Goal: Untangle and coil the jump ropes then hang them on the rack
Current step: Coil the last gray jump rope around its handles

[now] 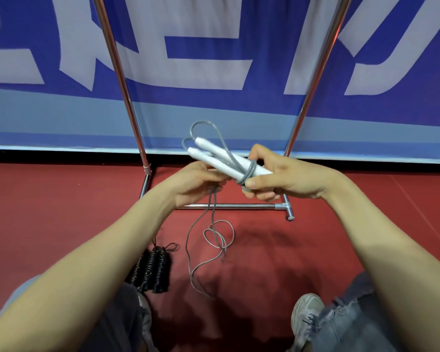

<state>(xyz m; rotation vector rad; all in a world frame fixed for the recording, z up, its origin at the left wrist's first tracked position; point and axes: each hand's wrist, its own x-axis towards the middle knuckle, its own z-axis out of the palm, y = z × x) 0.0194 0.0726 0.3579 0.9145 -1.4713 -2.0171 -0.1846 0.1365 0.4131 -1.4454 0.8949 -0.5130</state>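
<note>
Reaching forward, right hand (285, 176) in a closed grip round white handles (214, 153), left hand (196, 184) pinching grey cord (248, 172).

Person is wearing faded grey-blue denim jeans (353, 326), loose threads fraying along the right leg's edge. Right foot is wearing a worn grey-white laced sneaker (305, 317). A grey left shoe (145, 318) is showing only partly beside the left leg. Both forearms are showing bare down to the left hand (196, 184) and right hand (287, 174).
</note>
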